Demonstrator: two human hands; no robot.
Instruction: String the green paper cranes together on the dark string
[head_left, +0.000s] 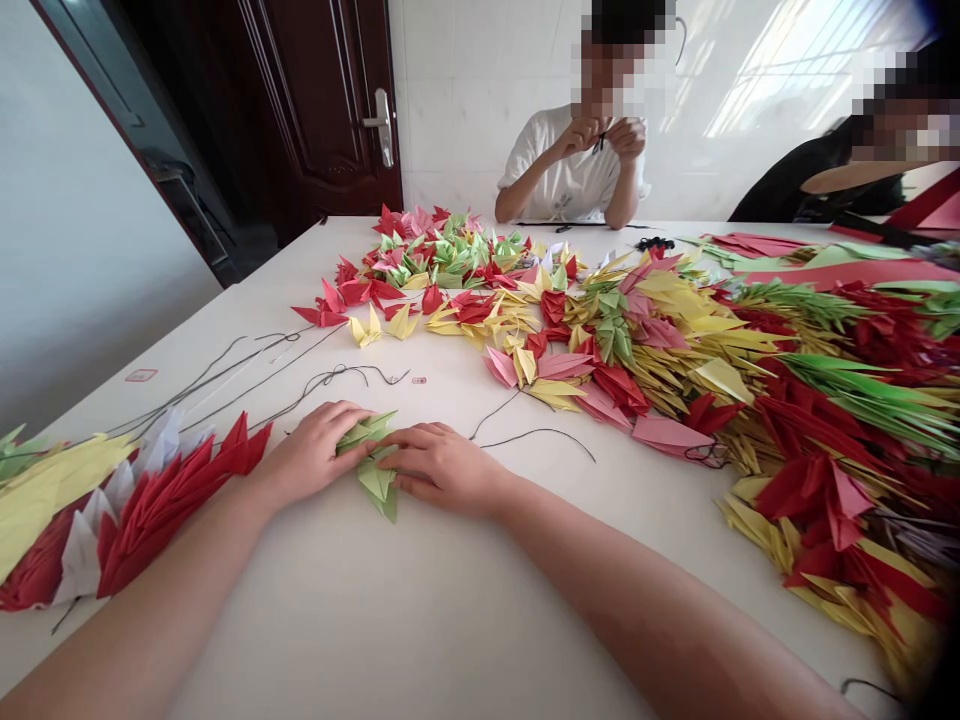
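Ok so both hands were down on the white surface (360, 610), near the edge closest to the camera, with a green origami piece (375, 478) held between them. The left hand (311, 452) came in from one side and the right hand (442, 465) from the other. Neither looked clenched: the fingers were curved over the paper, pressing it rather than making a fist. The fingers covered the middle of the piece, so I couldn't make out its exact shape or folds, only green points poking out above and below.

Just left of the left hand lay a long strand of red, white and yellow origami cranes (169, 510), cut off by the left side of the frame. Thin dark cords (322, 385) ran loose across the surface near both hands.

Past those, a huge heap of red, pink, yellow and green paper cranes (622, 360) spread toward the far edge and ran off the right side of the shot.

At the far edge, a co-worker in a white shirt (562, 175) had both hands (604, 135) raised, pinching something dark that was too small to tell. Another person in black (795, 195) sat at the far right corner, partly cut off.
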